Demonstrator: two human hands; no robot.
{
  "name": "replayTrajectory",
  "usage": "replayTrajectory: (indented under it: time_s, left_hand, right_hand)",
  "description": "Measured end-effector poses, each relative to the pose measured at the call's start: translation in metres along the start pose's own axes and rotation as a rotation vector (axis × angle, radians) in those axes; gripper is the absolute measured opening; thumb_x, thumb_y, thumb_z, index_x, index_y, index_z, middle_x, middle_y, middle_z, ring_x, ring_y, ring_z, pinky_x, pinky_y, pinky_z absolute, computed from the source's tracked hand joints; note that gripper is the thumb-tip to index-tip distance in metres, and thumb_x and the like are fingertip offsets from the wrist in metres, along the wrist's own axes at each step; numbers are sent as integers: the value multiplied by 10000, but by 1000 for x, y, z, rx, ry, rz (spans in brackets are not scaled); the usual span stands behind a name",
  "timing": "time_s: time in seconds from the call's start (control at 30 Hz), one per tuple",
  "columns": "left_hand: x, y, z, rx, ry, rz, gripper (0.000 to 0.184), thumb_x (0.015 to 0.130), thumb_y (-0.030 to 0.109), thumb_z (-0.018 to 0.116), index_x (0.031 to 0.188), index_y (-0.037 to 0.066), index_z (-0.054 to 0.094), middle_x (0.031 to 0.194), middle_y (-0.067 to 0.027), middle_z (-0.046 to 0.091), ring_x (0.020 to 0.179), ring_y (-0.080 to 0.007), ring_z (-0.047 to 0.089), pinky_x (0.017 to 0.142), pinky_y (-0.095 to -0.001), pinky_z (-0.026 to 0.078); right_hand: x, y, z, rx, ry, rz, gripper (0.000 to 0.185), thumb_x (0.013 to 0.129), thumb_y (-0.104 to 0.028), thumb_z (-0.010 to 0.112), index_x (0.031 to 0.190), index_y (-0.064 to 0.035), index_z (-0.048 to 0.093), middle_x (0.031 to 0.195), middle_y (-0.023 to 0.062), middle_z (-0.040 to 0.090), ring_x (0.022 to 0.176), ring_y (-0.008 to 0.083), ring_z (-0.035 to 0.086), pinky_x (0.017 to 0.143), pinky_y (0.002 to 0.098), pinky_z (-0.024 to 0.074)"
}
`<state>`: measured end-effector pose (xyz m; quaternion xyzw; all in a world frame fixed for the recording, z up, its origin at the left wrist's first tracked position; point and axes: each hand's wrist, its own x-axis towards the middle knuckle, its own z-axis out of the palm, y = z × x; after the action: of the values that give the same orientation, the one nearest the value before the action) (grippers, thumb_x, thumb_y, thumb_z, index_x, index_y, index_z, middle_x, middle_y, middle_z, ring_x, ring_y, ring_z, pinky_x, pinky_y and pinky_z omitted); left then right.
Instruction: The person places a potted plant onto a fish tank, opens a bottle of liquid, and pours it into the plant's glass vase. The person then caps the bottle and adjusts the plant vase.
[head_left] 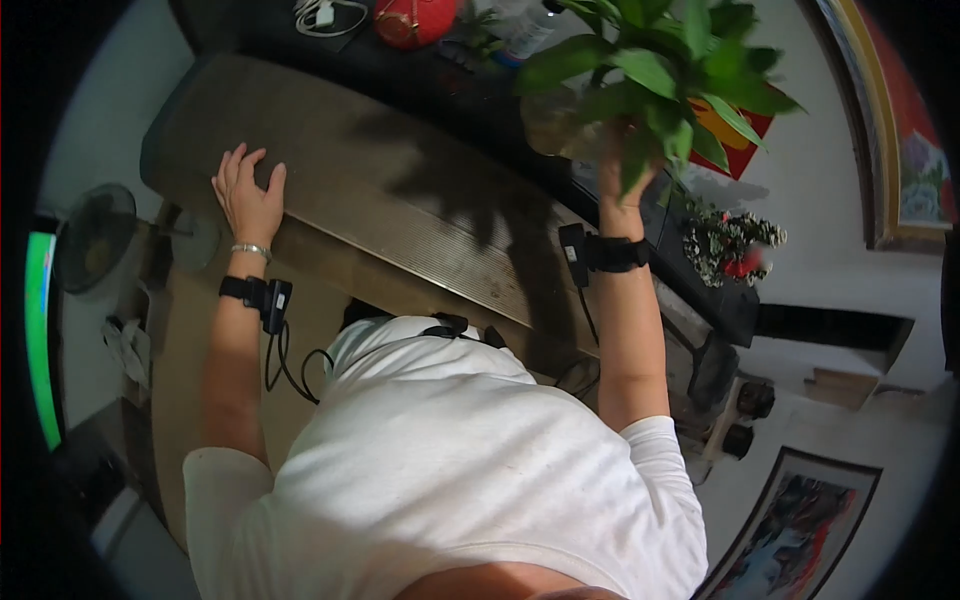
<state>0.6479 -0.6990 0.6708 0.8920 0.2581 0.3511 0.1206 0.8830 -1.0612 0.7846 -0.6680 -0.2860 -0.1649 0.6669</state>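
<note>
A leafy green plant (660, 75) stands in a rounded, see-through vase (560, 122) on the dark shelf at the upper right. My right hand (622, 175) reaches up to the plant beside the vase; leaves cover its fingers, so its grip is hidden. On the left, my left hand (250, 195) rests over the edge of the brown ridged surface (400, 215), fingers spread, with nothing in it. Both wrists wear black straps with small cabled devices. The plant's shadow falls across the brown surface.
A red round object (415, 22), a white cable (325, 14) and a bottle (530, 35) are on the dark shelf (480, 100). Right of it is a flowering plant (735, 245). A fan (97, 238) stands at the left, near a green screen (40, 330).
</note>
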Motion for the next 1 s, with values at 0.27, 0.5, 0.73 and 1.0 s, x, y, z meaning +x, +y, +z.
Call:
replayTrajectory:
  time_s: [0.27,0.5,0.73,1.0]
  left_hand:
    - [1,-4,5,-4,-3,91,322,760,266,634,1027,99,563,1235,-96,471,1206,-306,350,1013,-463,217]
    - [3,-6,8,-62,-15,134,374,748,242,650,1053,59,535,1187,-151,490,1150,-337,386,981,-435,262]
    - [28,82,-32,-405,-323,100,390,778,162,623,1120,13,511,1166,-131,507,1107,-251,446,953,-365,316]
    - [57,287,-1,-757,-807,371,575,737,87,643,1245,1,387,1233,-121,448,1122,-222,444,925,-334,360]
  right_hand:
    - [-1,-27,32,-796,327,-393,151,733,-194,628,805,-64,605,767,64,598,749,244,578,659,330,467]
    - [-43,-37,29,-838,195,-202,367,698,-126,609,1052,-51,547,1128,170,486,1030,352,453,841,431,367]
    - [-65,-32,-20,-712,143,45,508,669,-91,650,1148,-38,490,1209,145,459,1133,316,421,918,395,376]
    - [-53,-23,-26,-598,39,179,577,698,-135,664,1220,-58,433,1257,135,429,1160,312,408,947,363,373]
